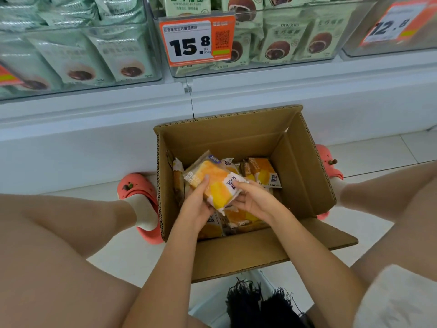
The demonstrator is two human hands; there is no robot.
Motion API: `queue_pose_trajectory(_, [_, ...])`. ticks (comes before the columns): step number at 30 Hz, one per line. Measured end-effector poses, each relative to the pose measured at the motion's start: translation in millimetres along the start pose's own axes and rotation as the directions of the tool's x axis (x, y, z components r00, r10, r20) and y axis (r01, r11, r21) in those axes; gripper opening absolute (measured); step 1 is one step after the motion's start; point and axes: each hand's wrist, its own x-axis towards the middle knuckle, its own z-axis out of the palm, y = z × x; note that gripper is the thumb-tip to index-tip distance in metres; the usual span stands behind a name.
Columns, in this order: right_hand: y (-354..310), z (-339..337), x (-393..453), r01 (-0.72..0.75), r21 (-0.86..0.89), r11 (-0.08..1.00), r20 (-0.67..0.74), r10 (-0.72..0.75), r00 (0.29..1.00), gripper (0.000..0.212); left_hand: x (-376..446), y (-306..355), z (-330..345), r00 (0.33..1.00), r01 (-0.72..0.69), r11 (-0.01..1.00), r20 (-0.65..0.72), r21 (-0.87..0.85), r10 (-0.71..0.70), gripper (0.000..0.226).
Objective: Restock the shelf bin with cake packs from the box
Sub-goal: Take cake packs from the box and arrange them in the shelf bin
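White shelf [142, 110] runs across 12 o'clock; its clear plastic bins [272, 65] hold pale green packs, labels blurred. Corrugated cardboard box [300, 166] sits open on glossy white floor tile [369, 157] at centre. Inside: crinkly yellow-orange cake packs [263, 172], lower ones half hidden. Left hand [197, 204] and right hand [255, 200] both grip one flat rectangular cake pack [214, 183], fingers curled round its edges, above the box.

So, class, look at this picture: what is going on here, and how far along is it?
A person squats over an open cardboard box on the shop floor. The left hand and right hand together hold one yellow cake pack just above the other packs still lying in the box. The clear shelf bins above hold green-wrapped snacks; the held pack has not reached a shelf yet.
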Motion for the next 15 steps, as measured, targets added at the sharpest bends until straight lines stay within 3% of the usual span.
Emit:
queue_pose_trajectory(5, [5.0, -1.5, -5.2, 0.037, 0.024, 0.999, -0.033, -0.036, 0.999, 0.041, -6.5, -4.4, 1.1, 0.999, -0.047, 0.998, 0.004, 0.038, 0.047, 0.046])
queue_pose_trajectory(12, [10.0, 6.3, -4.7, 0.134, -0.001, 0.991, -0.291, -0.128, 0.948, 0.026, -16.5, -4.3, 8.8, 1.0, -0.007, 0.999, 0.022, 0.054, 0.006, 0.042])
queue_pose_trajectory(15, [7.3, 1.0, -5.3, 0.196, -0.022, 0.98, -0.356, -0.191, 0.915, 0.025, -18.2, 2.1, 3.4, 0.995, -0.097, 0.987, -0.024, 0.13, 0.101, 0.044])
